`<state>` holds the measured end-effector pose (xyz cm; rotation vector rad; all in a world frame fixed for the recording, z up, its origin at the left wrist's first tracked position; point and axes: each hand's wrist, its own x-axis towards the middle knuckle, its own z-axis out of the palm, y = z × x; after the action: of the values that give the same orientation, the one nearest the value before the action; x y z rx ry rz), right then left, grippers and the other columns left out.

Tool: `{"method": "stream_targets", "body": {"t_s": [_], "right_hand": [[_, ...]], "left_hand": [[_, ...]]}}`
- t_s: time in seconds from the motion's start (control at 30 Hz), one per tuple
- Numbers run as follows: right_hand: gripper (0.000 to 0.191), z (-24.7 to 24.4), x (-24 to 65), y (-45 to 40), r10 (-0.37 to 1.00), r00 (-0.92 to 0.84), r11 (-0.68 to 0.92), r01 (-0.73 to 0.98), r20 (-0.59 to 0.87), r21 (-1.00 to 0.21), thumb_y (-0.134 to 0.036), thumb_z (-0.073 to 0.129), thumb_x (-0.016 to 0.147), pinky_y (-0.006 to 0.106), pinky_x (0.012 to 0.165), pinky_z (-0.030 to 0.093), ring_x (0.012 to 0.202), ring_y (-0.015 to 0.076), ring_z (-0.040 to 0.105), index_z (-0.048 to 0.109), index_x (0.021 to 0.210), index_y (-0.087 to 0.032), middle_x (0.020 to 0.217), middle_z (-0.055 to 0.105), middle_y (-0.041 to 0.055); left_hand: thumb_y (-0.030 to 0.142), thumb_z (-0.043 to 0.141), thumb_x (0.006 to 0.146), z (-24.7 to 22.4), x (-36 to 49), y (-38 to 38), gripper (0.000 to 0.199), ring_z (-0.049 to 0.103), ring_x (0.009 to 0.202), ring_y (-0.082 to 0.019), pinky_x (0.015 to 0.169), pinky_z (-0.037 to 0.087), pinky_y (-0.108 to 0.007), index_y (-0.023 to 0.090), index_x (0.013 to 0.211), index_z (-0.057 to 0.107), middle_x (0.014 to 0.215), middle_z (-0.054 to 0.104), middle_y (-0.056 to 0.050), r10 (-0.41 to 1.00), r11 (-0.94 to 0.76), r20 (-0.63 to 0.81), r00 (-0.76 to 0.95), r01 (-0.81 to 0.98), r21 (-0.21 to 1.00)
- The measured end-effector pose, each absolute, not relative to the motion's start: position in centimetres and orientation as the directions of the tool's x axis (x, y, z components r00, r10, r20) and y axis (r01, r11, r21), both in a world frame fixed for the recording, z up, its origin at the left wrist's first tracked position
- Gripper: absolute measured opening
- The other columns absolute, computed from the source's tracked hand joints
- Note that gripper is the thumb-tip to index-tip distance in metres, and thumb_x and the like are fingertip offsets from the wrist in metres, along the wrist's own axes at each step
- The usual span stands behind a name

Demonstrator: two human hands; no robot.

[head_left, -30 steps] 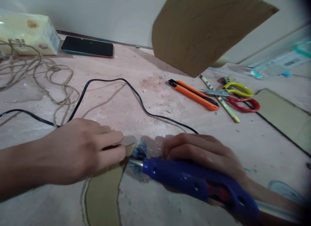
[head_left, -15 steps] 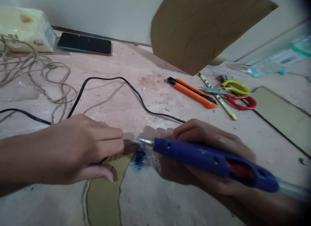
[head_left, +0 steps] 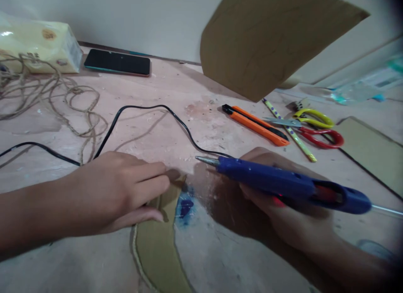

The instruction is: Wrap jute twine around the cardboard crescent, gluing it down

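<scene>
Has drawn the glue gun (head_left: 267, 176), gripped in right hand (head_left: 294, 223), away from the cardboard strip (head_left: 159, 251). Rests left hand (head_left: 118, 194) there; cannot tell whether pinching.

Dim, cool, uneven light gives soft shadows right of center, a small glare spot at the upper left, mild overall blur, smeared and stretched detail toward the right edge, and blackened right-hand corners.
</scene>
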<state>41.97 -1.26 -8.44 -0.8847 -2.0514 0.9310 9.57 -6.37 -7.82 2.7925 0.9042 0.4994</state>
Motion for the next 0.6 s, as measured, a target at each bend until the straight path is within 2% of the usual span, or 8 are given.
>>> {"method": "stream_targets", "body": {"t_s": [0.07,0.13,0.23,0.33,0.5,0.6], "right_hand": [[0.009,-8.4,41.8,-1.1,0.8,-0.516,0.503,0.296,0.307,-0.812,-0.023,0.071,0.102,0.029,0.063,0.056,0.072,0.0167,0.066,0.073,0.094,-0.028,0.086,0.071,0.0],[0.009,-8.4,41.7,-1.0,0.794,-0.52,0.508,0.285,0.314,-0.813,-0.024,0.072,0.102,0.028,0.061,0.056,0.071,0.0164,0.066,0.074,0.094,-0.028,0.084,0.071,-0.0007],[0.011,-8.6,41.7,-0.8,0.784,-0.519,0.53,0.272,0.342,-0.803,-0.021,0.071,0.102,0.029,0.065,0.059,0.074,0.0173,0.068,0.074,0.094,-0.028,0.086,0.072,-0.0001],[0.012,-9.1,41.7,-0.7,0.791,-0.488,0.548,0.298,0.369,-0.782,-0.018,0.073,0.098,0.03,0.064,0.059,0.073,0.0185,0.069,0.072,0.09,-0.027,0.085,0.072,0.0003],[0.016,-9.5,41.3,-0.8,0.84,-0.362,0.521,0.324,0.405,-0.79,-0.013,0.075,0.089,0.029,0.058,0.06,0.068,0.0193,0.07,0.071,0.091,-0.028,0.082,0.073,-0.002],[0.015,-9.5,41.2,-0.9,0.829,-0.388,0.528,0.311,0.402,-0.79,-0.013,0.072,0.09,0.028,0.056,0.058,0.064,0.0175,0.067,0.069,0.086,-0.027,0.077,0.071,-0.0024]], "left_hand": [[0.042,0.035,0.124,-7.4,9.7,-6.7,0.03,0.074,0.082,-0.024,0.069,0.052,-0.039,0.023,0.112,0.055,0.108,0.077,-0.006,0.614,-0.786,0.236,0.753,0.559,0.262],[0.043,0.047,0.12,-7.0,9.8,-7.2,0.024,0.075,0.093,-0.027,0.076,0.056,-0.041,0.021,0.119,0.057,0.119,0.077,-0.01,0.631,-0.765,0.201,0.749,0.56,0.319],[0.043,0.059,0.116,-6.7,10.1,-7.7,0.032,0.075,0.106,-0.029,0.089,0.059,-0.043,0.017,0.135,0.059,0.128,0.077,-0.012,0.586,-0.779,0.16,0.795,0.497,0.383],[0.045,0.054,0.12,-7.0,10.5,-7.8,0.035,0.074,0.112,-0.027,0.098,0.058,-0.042,0.015,0.137,0.065,0.131,0.079,-0.012,0.485,-0.838,0.169,0.858,0.401,0.37],[0.044,0.04,0.125,-8.0,11.0,-7.5,0.043,0.077,0.11,-0.023,0.091,0.056,-0.038,0.014,0.135,0.07,0.126,0.083,-0.01,0.437,-0.887,0.303,0.847,0.35,0.3],[0.048,0.031,0.126,-8.4,10.5,-7.4,0.053,0.077,0.116,-0.024,0.094,0.056,-0.038,0.013,0.141,0.068,0.13,0.083,-0.014,0.444,-0.895,0.334,0.831,0.393,0.212]]}}
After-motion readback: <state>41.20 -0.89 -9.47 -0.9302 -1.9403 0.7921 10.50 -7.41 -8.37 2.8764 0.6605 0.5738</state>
